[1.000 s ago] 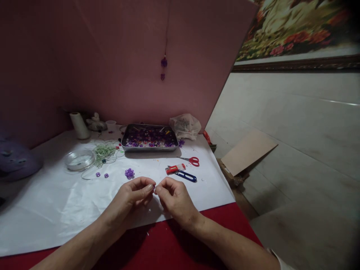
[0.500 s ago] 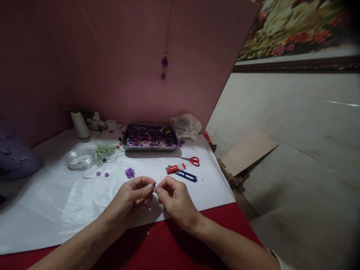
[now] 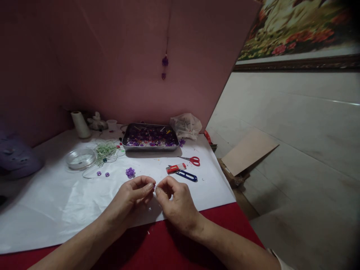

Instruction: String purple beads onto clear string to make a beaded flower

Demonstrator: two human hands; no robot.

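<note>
My left hand (image 3: 139, 191) is closed in a pinch on a small purple bead (image 3: 154, 185), mostly covered by the thumb and fingertip. Close beside it, my right hand (image 3: 176, 198) also pinches, its fingertips almost touching the left ones; whatever lies between them is too small to make out. Just beyond the left hand sits a purple beaded flower (image 3: 130, 172) on the white sheet (image 3: 75, 202). Two loose purple beads (image 3: 107, 174) lie to its left. Past the right hand are a red lighter (image 3: 176, 168) and a blue-handled cutter (image 3: 187, 176), the lighter partly over the cutter.
A metal tray (image 3: 152, 148) of purple and clear beads stands at the back. Red-handled scissors (image 3: 194, 161) lie in front of it. Leftward are tangled green cord (image 3: 106, 152), a round clear container (image 3: 81, 159) and a thread spool (image 3: 80, 125). A beaded strand (image 3: 165, 61) hangs above.
Both hands stay nearly in place, fingertips together. The right fingertips have shifted very slightly; nothing else on the sheet has moved.
</note>
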